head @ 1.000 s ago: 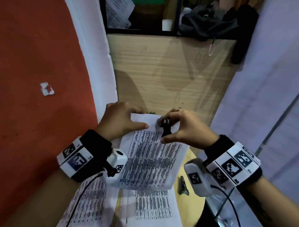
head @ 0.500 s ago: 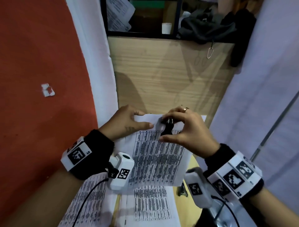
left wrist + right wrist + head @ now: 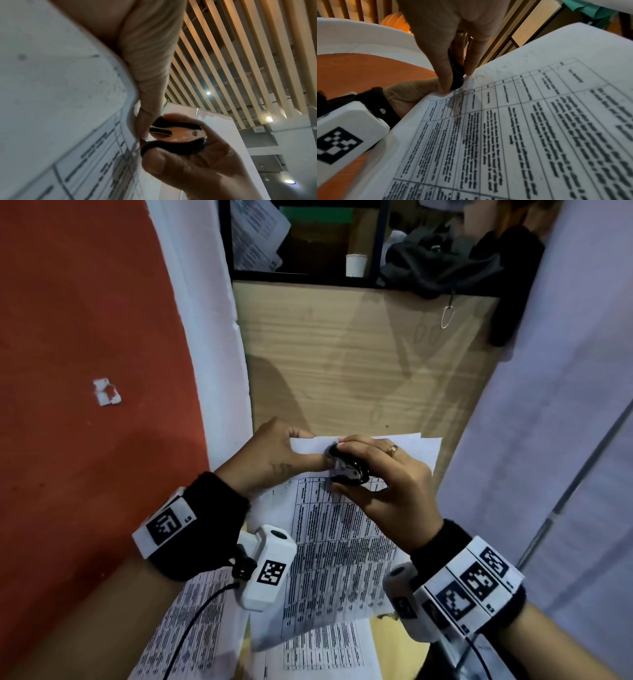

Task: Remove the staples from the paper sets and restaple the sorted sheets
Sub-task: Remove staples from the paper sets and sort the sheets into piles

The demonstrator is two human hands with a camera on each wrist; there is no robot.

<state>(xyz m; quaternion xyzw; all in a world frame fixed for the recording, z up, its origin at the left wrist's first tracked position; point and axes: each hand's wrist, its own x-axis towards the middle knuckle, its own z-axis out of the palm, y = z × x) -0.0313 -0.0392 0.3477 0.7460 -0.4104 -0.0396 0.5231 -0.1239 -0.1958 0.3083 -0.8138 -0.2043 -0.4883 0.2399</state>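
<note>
A set of printed sheets [image 3: 339, 546] with tables is held up off the table. My left hand [image 3: 291, 455] pinches its top left corner, thumb on the front. My right hand [image 3: 368, 470] grips a black and chrome staple remover [image 3: 347, 470] between thumb and fingers, its claws at that same corner beside the left thumb. From the left wrist view the staple remover [image 3: 173, 136] shows its metal jaws pressed against the paper edge [image 3: 132, 119]. In the right wrist view the remover [image 3: 456, 73] touches the sheet corner [image 3: 471, 79]. The staple itself is hidden.
More printed sheets [image 3: 191, 625] lie on the yellow table [image 3: 383, 642] below the held set. A wooden panel [image 3: 359, 364] stands ahead, with a shelf holding a paper cup [image 3: 356, 265] and dark cloth [image 3: 442, 268]. An orange wall [image 3: 85, 371] is at the left.
Both hands have lifted the sheets slightly and turned them flatter. The right hand has rolled the staple remover over onto the corner, closer against the left thumb.
</note>
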